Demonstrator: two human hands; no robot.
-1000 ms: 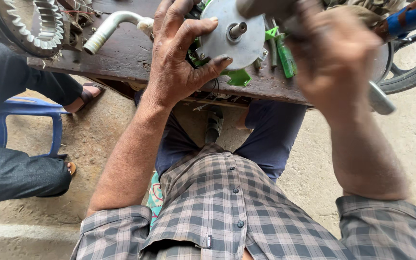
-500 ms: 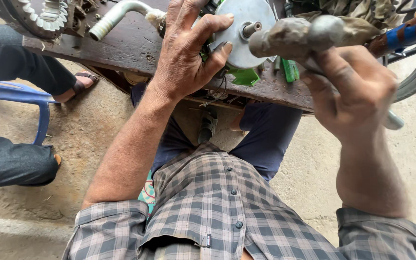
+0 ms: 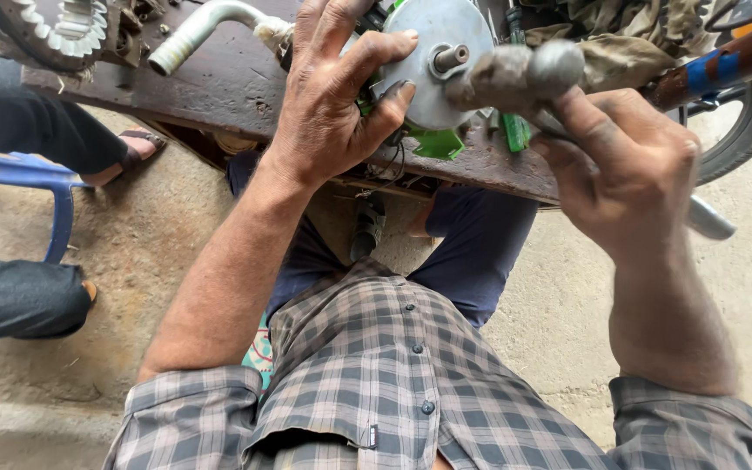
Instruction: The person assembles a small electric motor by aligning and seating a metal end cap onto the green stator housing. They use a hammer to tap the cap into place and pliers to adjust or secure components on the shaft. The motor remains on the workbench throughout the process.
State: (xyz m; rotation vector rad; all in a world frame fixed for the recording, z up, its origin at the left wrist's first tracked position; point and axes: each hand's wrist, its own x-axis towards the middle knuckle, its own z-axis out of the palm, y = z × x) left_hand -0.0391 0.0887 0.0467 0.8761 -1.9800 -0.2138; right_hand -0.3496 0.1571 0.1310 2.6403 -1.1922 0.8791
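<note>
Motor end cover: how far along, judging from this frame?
Done: the grey end cover sits against the green motor body, shaft stub poking through. In hand: the left hand steadies the cover; the right hand holds a hammer with its head beside the shaft. Left: whether it's fully seated can't be told.

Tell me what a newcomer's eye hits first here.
The left hand gripping a grey metal disc with a stub shaft, on the dark wooden bench at top centre. Right beside it, the right hand holds a hammer, head close to the shaft. A toothed ring sits top left.
</note>
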